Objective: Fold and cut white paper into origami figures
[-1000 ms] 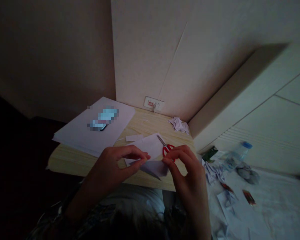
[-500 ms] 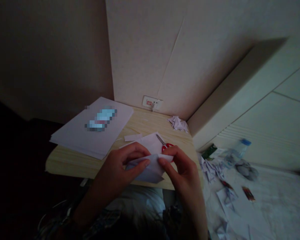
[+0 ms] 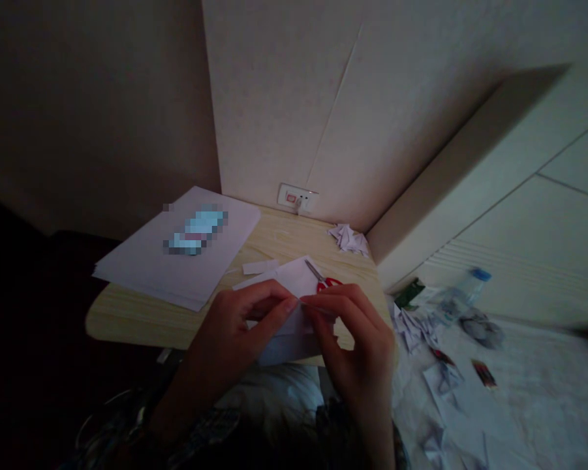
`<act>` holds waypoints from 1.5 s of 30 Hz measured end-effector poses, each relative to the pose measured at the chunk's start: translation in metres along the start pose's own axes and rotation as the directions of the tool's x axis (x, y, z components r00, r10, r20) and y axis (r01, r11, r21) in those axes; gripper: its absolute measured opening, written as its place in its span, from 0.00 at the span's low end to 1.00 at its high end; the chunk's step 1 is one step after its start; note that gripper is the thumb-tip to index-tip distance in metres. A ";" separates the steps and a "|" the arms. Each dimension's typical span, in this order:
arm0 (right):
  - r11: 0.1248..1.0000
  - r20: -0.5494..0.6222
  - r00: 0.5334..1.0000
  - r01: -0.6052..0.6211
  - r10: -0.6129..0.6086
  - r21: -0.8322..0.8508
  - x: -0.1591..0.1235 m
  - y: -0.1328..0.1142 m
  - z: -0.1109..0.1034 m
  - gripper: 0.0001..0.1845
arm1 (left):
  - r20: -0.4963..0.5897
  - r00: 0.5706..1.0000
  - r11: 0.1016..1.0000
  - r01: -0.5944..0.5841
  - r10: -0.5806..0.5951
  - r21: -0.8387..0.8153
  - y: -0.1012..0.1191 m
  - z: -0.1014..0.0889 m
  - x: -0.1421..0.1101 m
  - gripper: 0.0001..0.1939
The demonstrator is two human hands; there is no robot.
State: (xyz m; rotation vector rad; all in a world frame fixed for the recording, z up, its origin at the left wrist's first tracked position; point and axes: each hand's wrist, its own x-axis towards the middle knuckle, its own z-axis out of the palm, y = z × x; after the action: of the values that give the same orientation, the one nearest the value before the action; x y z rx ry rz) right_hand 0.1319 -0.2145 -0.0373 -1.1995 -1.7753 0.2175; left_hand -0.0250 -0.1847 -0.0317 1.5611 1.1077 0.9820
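Between my two hands is a folded sheet of white paper (image 3: 294, 343), held above the near edge of the small wooden table. My left hand (image 3: 252, 320) pinches its upper edge between thumb and forefinger. Close beside those fingertips, my right hand (image 3: 355, 326) pinches the same edge, its fingers partly hiding the fold. Just beyond the hands, another white sheet (image 3: 301, 274) lies on the table. Red-handled scissors (image 3: 322, 281) rest on it with their blades pointing away from me, the handles partly behind my right hand.
A stack of white paper (image 3: 147, 267) with a blurred-out phone-like object (image 3: 196, 232) on it covers the table's left. Folded paper pieces (image 3: 347, 239) sit at the far right corner. A socket (image 3: 297, 197) is on the wall. Right of the table are a bottle (image 3: 470, 287) and more folded paper (image 3: 414, 326).
My right hand has moved left along the paper's edge, so its fingertips now meet the left ones. The paper has tilted, and its fold shows edge-on.
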 end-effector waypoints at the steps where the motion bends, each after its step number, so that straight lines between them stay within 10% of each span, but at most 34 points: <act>1: 0.999 -0.005 1.000 0.024 -0.024 -0.030 -0.001 0.000 0.000 0.10 | 0.000 1.000 1.000 0.004 -0.004 -0.002 0.000 0.000 0.000 0.10; 8: 0.968 0.034 0.984 0.179 -0.175 -0.179 -0.005 0.003 -0.002 0.15 | -0.029 0.999 0.996 0.021 -0.023 -0.082 -0.001 0.002 0.000 0.09; 27: 0.993 -0.049 0.992 0.111 -0.114 -0.050 -0.005 -0.003 -0.004 0.09 | 0.052 0.999 0.997 -0.001 0.005 -0.075 0.003 0.004 -0.003 0.12; 34: 0.971 -0.071 0.973 0.213 -0.221 -0.104 -0.006 -0.003 0.000 0.10 | -0.172 0.982 0.995 0.068 -0.079 -0.067 0.011 0.011 -0.009 0.12; 45: 0.952 0.002 0.962 0.271 -0.274 -0.143 -0.008 0.001 -0.004 0.19 | -0.200 0.973 0.974 0.075 -0.119 -0.215 0.004 0.012 -0.009 0.11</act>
State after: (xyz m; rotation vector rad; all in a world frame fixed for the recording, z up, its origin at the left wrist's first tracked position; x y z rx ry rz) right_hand 0.1361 -0.2223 -0.0404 -1.0347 -1.9429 -0.0836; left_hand -0.0151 -0.1973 -0.0309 1.2455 1.1762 1.1767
